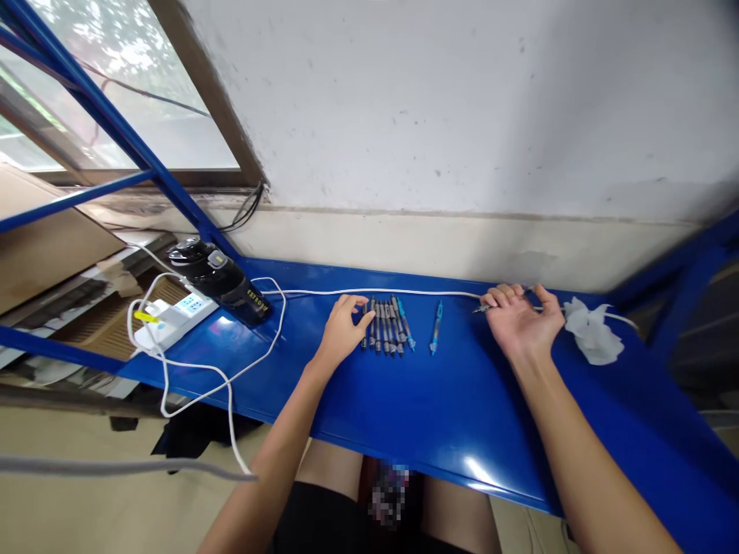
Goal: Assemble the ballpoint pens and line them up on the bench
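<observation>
"So, where do the pens lie?"

"Mostly just to the right of the left hand (pixel 346 327), in a close row of pens (pixel 386 327), side by side, with a blue one at the end farther from that hand. The hand itself is half open, thumb and fingers parted above the row's near end; I can't tell whether they touch a pen."

"And outside the row?"

"Two that I can see. A lone blue pen (pixel 436 327) lies between the hands, apart from the others. The right hand (pixel 523 319), palm up, has its fingers curled round a slim dark pen (pixel 480 308), tip poking out. I'd say the row holds most of them, with only those two out of it."

"Any containers?"

"Well to the left of the left hand, a black bottle (pixel 225 281), its cap on, so what's in it can't be seen. No pen cup or tray shows near either hand."

"What's beside the right hand?"

"Crumpled white tissue (pixel 594 335), on its right, on the blue table (pixel 404 408). A white cable (pixel 346 292) runs behind the pens."
</observation>
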`<state>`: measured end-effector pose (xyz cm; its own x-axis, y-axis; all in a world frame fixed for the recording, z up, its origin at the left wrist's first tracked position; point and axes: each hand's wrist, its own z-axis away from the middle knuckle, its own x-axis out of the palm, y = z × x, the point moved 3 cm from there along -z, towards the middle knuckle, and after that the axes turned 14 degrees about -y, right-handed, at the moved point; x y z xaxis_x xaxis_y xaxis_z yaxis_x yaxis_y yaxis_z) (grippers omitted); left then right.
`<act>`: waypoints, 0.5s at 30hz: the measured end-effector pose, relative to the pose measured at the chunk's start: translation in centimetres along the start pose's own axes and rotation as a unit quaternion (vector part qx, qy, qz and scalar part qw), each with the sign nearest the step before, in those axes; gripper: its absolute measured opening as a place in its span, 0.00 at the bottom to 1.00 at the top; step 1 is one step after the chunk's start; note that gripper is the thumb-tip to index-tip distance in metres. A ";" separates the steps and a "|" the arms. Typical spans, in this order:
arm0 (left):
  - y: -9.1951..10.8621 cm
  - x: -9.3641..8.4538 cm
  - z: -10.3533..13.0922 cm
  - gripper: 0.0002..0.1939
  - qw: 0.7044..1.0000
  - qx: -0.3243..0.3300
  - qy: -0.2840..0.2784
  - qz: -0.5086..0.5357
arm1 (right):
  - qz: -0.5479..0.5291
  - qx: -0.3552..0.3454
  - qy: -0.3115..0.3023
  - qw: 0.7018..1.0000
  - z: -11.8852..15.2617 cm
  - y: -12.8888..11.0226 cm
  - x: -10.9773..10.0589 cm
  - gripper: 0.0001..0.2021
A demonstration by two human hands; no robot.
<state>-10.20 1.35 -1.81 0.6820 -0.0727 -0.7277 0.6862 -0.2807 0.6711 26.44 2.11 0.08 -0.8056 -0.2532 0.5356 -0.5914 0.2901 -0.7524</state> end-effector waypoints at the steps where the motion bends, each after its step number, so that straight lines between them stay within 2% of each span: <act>1: -0.1 0.0 0.4 0.10 1.000 -0.005 0.012 -0.003 | -0.002 0.004 -0.001 1.000 0.0 0.1 0.1 0.26; 5: -0.1 0.1 1.1 0.10 0.999 -0.023 0.037 -0.020 | -0.010 0.010 -0.012 1.000 0.1 0.4 0.5 0.31; 10: 0.0 0.1 1.1 0.13 0.997 -0.045 0.050 -0.045 | -0.046 -0.006 -0.028 0.999 0.4 0.5 0.9 0.29; 15: -0.2 0.0 1.1 0.12 0.994 -0.057 0.061 -0.071 | -0.136 -0.007 0.016 0.991 0.8 0.3 1.1 0.25</act>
<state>-10.68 0.32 -2.10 0.5970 0.0786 -0.7984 0.7973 -0.1684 0.5796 25.41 1.14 0.14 -0.6173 -0.2946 0.7295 -0.7867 0.2272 -0.5740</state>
